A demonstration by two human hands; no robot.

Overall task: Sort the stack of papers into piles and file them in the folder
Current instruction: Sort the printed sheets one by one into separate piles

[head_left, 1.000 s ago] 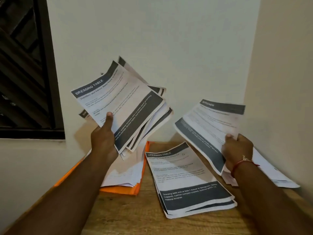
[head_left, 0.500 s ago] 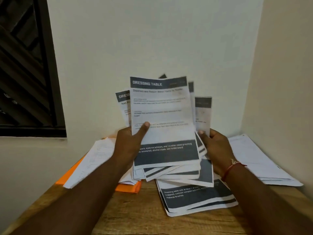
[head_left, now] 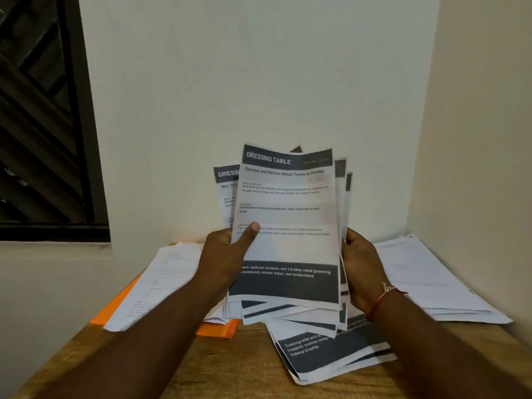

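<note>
Mid-sort, a fanned stack of papers [head_left: 288,311], headed "Dressing Table", is gripped upright over the table [head_left: 230,370] by the left hand [head_left: 227,254] and right hand [head_left: 359,263], its top sheet [head_left: 288,217] judged due next to be peeled onto the matching pile [head_left: 331,358] below.

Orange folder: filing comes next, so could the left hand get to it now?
Probably not yet: the left hand grips the paper stack, and loose white sheets cover most of the orange folder; only its edges show.
</note>
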